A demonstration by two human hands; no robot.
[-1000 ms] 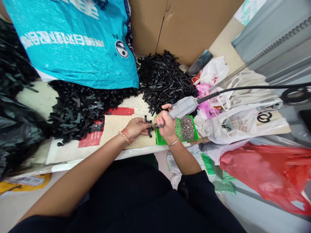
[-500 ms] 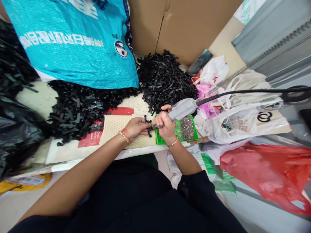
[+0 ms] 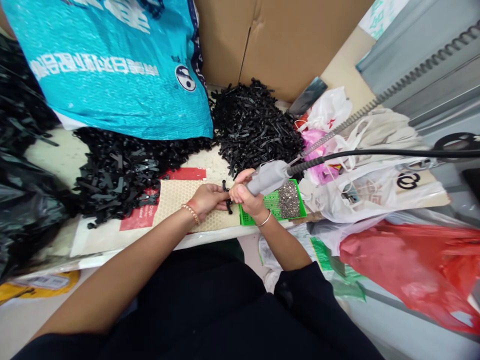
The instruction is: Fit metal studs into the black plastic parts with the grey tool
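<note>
Between thumb and fingers, my left hand pinches a small black plastic part above the honeycomb-patterned mat. My right hand is wrapped round a grey electric screwdriver, held at a slant with its front end towards the black part. The fingers hide the driver's tip, so contact with a screw cannot be made out. Just right of and beneath my right hand lies a green perforated tray holding many small metal screws.
Heaps of black parts lie behind and to the left. A blue printed sack rests over the left heap. A coiled cord and black cable run right, above plastic bags. Cardboard stands behind.
My right hand has moved left and slightly down with the screwdriver, bringing its front end up to the black part. The cable dropped and the coiled cord stretched. My left hand has barely moved.
</note>
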